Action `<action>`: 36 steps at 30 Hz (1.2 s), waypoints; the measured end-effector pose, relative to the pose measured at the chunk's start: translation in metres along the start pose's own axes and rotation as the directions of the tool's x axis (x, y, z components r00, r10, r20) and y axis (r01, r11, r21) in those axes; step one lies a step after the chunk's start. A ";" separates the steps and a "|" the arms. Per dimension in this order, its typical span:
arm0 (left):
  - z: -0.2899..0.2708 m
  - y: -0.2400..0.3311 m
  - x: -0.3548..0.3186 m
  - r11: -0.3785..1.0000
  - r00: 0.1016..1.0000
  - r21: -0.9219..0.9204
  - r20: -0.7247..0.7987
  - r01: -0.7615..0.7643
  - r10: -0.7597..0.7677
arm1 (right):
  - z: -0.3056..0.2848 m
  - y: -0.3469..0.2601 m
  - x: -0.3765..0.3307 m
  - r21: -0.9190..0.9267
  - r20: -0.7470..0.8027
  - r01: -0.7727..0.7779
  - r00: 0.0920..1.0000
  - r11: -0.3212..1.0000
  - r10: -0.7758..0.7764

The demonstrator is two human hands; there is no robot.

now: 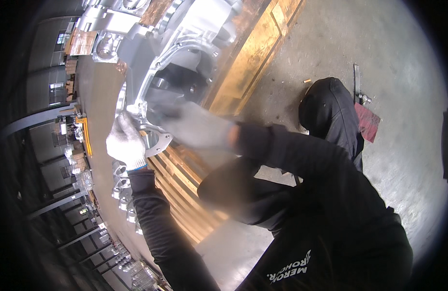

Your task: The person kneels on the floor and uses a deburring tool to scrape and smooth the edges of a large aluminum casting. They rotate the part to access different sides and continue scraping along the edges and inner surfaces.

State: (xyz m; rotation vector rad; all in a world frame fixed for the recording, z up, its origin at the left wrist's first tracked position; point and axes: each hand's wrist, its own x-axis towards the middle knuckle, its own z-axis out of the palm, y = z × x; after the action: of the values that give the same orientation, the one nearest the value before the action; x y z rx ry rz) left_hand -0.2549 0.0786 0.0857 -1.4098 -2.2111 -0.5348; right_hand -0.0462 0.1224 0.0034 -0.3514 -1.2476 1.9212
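A large silver cast-metal housing [156,63] with a wide round opening and a bolt-holed rim lies in front of me, on wood. My left hand [124,140], in a white knitted glove, is closed on the housing's near left edge, fingertips pressed together by a small lug. Motion smears my right hand [195,123], also gloved. It is at the mouth of the opening, and its fingers are hidden or blurred, so whether it holds anything is unclear. A curved metal flange [158,144] with small holes shows just below, between both hands.
A wooden pallet [180,179] with slats lies beneath, and a wooden beam [248,53] runs along the right. My bent knee [328,106] is close by. A red cloth or pad [367,122] and a metal tool [357,80] lie on the concrete floor. More castings [122,194] stand at left.
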 end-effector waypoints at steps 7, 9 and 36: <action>-0.001 0.004 0.002 0.998 0.999 0.040 -0.012 -0.047 0.048 | 0.002 0.005 -0.003 -0.033 -0.052 0.161 0.985 0.986 -0.163; -0.004 0.006 0.002 1.000 1.000 0.018 -0.011 -0.025 0.025 | 0.004 -0.011 -0.001 0.033 -0.101 0.121 0.988 0.992 -0.117; 0.066 0.078 -0.142 0.843 0.999 -0.536 0.032 0.050 -0.039 | -0.006 -0.024 -0.045 0.011 -0.272 -0.245 0.932 0.969 0.239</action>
State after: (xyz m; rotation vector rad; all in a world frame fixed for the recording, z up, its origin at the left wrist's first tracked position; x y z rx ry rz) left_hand -0.1427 0.0420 -0.0432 -1.6275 -2.2066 -1.2416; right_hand -0.0021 0.0976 0.0129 -0.7860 -1.0836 1.9822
